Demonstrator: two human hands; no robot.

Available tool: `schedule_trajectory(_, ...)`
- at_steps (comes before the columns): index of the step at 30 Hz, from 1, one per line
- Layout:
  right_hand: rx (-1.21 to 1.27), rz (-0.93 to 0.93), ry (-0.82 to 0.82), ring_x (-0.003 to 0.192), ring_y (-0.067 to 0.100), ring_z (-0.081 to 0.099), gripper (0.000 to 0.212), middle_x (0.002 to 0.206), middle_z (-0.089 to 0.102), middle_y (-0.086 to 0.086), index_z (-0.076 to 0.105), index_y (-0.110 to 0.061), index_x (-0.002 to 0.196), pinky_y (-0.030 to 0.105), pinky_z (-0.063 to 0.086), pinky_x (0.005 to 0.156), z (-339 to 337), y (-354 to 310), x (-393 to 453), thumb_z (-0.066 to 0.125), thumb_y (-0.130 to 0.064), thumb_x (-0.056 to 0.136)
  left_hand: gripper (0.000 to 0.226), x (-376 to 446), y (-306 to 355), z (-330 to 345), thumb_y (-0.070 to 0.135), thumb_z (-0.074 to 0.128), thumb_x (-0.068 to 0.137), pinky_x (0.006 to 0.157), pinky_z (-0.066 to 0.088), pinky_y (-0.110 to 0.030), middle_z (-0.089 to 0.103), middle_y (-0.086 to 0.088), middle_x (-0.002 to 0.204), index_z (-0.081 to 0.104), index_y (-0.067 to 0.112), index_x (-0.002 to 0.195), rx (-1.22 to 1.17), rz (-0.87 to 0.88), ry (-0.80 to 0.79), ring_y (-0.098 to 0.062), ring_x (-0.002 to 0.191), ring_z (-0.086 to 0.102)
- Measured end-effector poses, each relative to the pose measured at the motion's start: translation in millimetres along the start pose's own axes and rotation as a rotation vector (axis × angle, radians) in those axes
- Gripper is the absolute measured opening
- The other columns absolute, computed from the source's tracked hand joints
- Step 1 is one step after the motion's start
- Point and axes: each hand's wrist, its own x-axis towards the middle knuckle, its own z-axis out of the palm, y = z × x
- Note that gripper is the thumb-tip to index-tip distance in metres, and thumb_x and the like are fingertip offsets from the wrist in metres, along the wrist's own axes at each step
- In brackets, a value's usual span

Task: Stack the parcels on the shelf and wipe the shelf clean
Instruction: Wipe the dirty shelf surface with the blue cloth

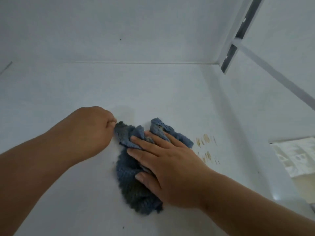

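Left hand: the left hand point(95, 126) is curled into a near fist, its fingertips pinching the far left corner of the cloth; the fingers themselves are hidden behind the knuckles
Right hand: the right hand point(170, 166) lies flat on top of the cloth, fingers straight and spread, pressing it down — gripping nothing
Cloth: a blue cloth point(134, 181), crumpled, lies on the shelf under the right hand; its near end looks darker, greyish
Shelf: a white shelf point(68, 92); brownish smears point(205, 143) lie just right of the cloth, with a few dark specks elsewhere
Surroundings: a white back wall; a white upright point(237, 34) with dark slots at upper right
Writing: none that can be read
Hard to make out: a pale crumpled thing point(294, 155) at the right edge — cut off, whether it is a parcel cannot be told; both forearms run out of the view
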Motion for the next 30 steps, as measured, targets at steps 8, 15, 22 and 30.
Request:
schedule_trajectory(8,-0.023,0.408,0.044,0.153,0.02,-0.006,0.063,0.166,-0.003,-0.01,0.009,-0.032,0.158,0.047,-0.004,0.123,-9.6,48.9,79.3,0.021,-0.058,0.101,0.03,-25.1,-21.4,-4.9,0.026,0.041,0.097,0.089,0.039,-0.026,0.063,0.003,0.118,0.067,0.021,0.111,-0.042,-0.046,0.045,-0.018,0.109,0.058)
schedule_trajectory(15,0.01,-0.029,0.005,0.152,0.015,-0.014,0.061,0.165,-0.003,-0.015,0.01,-0.036,0.157,0.042,-0.009,0.121,13.2,-46.7,4.6,0.02,-0.058,0.101,0.044,-49.0,-25.9,-4.9,0.033,0.032,0.092,0.084,0.049,-0.041,0.068,-0.007,0.099,0.069,0.009,0.098,-0.036,-0.018,-0.012,-0.023,0.089,0.062)
schedule_trajectory(22,-0.072,0.389,0.015,0.153,0.016,-0.003,0.06,0.165,-0.002,-0.015,0.006,-0.038,0.157,0.042,-0.003,0.123,-3.5,25.3,32.7,0.018,-0.056,0.101,0.029,-74.8,-35.3,-0.3,0.025,0.041,0.095,0.094,0.046,-0.035,0.065,0.002,0.112,0.067,0.017,0.105,-0.058,-0.008,-0.037,-0.02,0.103,0.061)
schedule_trajectory(30,0.041,0.105,0.041,0.152,0.02,-0.01,0.059,0.165,0.003,-0.01,0.015,-0.033,0.156,0.049,-0.003,0.122,29.5,-98.5,-17.0,0.019,-0.055,0.101,0.031,-97.5,-39.3,6.5,0.027,0.036,0.093,0.078,0.051,-0.04,0.065,0.0,0.089,0.065,0.017,0.088,-0.088,0.026,-0.081,-0.019,0.082,0.061)
